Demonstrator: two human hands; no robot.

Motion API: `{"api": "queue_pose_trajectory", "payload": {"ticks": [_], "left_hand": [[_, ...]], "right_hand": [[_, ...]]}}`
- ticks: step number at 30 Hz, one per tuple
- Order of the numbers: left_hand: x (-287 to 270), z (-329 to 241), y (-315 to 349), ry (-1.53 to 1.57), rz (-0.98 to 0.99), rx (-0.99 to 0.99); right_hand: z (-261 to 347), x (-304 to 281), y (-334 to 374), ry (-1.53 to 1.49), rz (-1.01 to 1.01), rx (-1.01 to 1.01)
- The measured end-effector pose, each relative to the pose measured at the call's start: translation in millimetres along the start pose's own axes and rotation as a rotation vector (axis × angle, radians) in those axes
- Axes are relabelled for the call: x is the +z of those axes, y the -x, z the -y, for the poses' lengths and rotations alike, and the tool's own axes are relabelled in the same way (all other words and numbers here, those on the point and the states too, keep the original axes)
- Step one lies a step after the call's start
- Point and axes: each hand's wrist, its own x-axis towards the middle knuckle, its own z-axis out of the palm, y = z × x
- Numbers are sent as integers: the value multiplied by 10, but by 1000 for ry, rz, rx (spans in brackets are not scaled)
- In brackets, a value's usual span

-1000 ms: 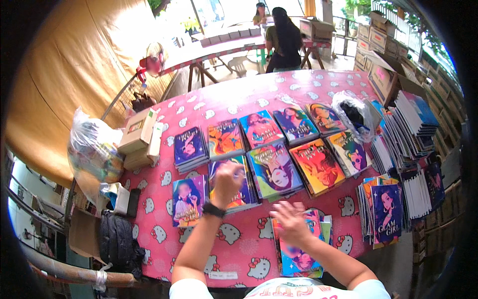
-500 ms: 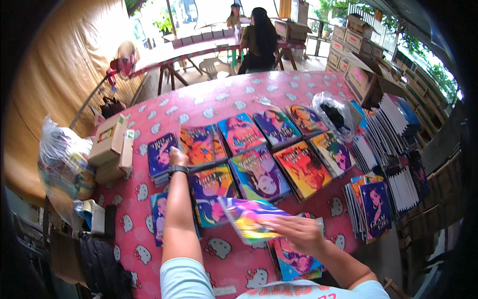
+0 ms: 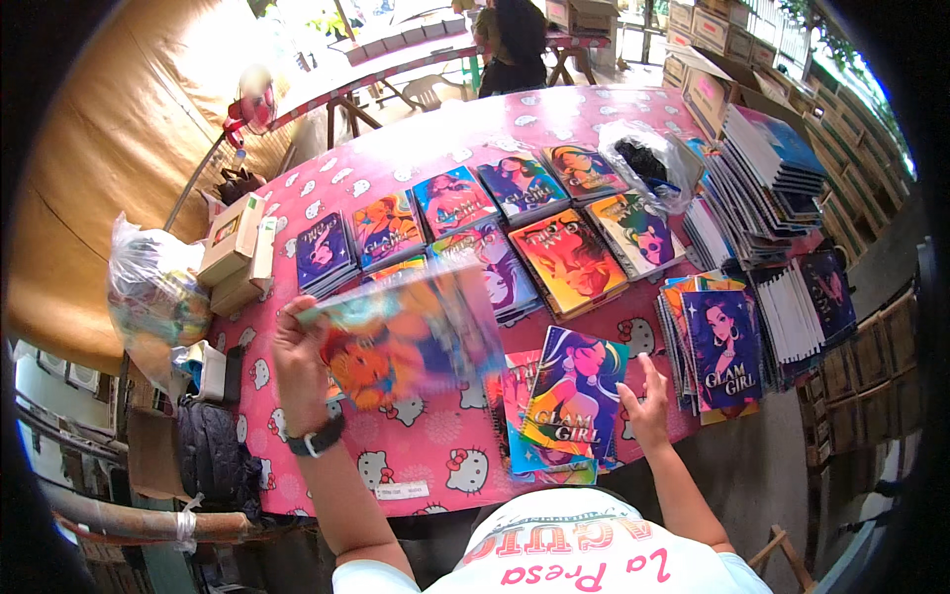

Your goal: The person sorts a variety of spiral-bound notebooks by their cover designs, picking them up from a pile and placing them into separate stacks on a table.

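Note:
My left hand (image 3: pixel 300 358) grips one edge of a spiral notebook (image 3: pixel 401 346) with an orange illustrated cover. This notebook is lifted above the table and blurred by motion. Close to me lies a small pile of notebooks, topped by a purple-and-yellow notebook (image 3: pixel 574 386) set at a slant. Beside its right edge, my right hand (image 3: pixel 645 404) has its fingers spread and holds nothing. Beyond the hands, rows of notebook stacks include a red-and-yellow one (image 3: pixel 569 259) and a dark purple one (image 3: pixel 324 247). The lifted notebook hides part of the nearer row.
Bundled notebooks (image 3: pixel 757 188) are piled along the table's right side, with a clear plastic bag (image 3: pixel 648 163) alongside. Cardboard boxes (image 3: pixel 236 243) and a filled plastic bag (image 3: pixel 158 287) stand left. A person (image 3: pixel 512 49) sits beyond the pink table (image 3: pixel 341 465).
My left hand has come back from the stacks at left, now carrying the orange notebook. My right hand has laid the purple-and-yellow notebook on the near pile and let go. The view has shifted.

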Motion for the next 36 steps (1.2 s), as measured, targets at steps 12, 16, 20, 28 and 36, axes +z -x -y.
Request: {"api": "queue_pose_trajectory", "payload": {"ticks": [12, 16, 20, 28, 36], "left_hand": [[1113, 345, 361, -512, 190, 379], [1966, 1348, 736, -971, 709, 509], [1735, 1932, 1066, -1060, 491, 479], [106, 1957, 989, -642, 424, -616], [277, 1719, 1098, -1352, 171, -256]], "right_hand": [[-351, 460, 51, -297, 366, 69], [-319, 548, 5, -456, 373, 157], [-301, 599, 90, -242, 270, 61], [-163, 324, 233, -168, 183, 230], [-76, -324, -81, -608, 208, 446]]}}
